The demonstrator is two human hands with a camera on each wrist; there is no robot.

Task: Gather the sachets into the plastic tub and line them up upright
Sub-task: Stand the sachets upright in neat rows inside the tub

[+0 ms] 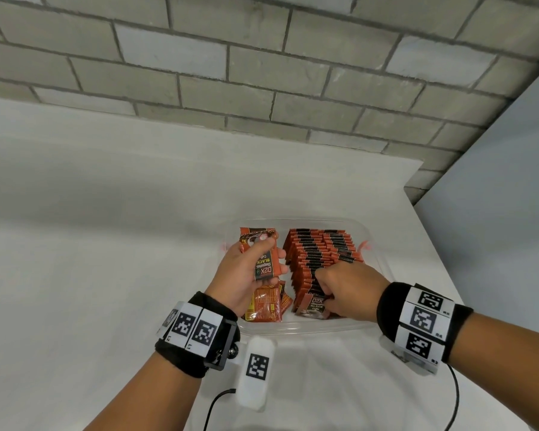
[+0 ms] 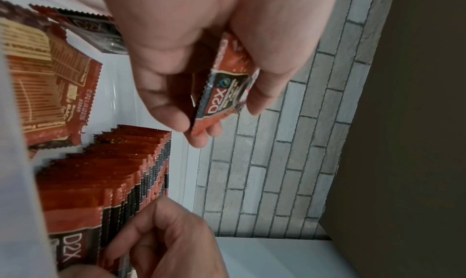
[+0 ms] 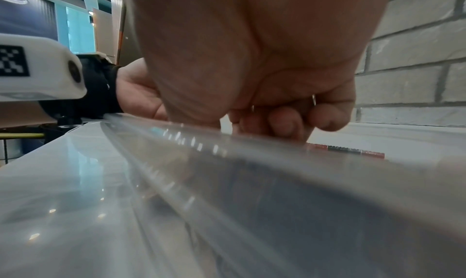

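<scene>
Left hand [image 1: 246,269] grips a sachet stack [image 1: 263,259] above the plastic tub [image 1: 293,326]; right hand [image 1: 346,287] pinches the upright row [image 1: 318,253].

Left hand [image 1: 246,269] raised palm-up, fingers and thumb curled, pinching a sachet [image 1: 263,259]. Right hand [image 1: 346,287] lower, knuckles up, fingers curled downward, thumb tucked. Both forearms reach forward, black bands with markers on both wrists.
</scene>
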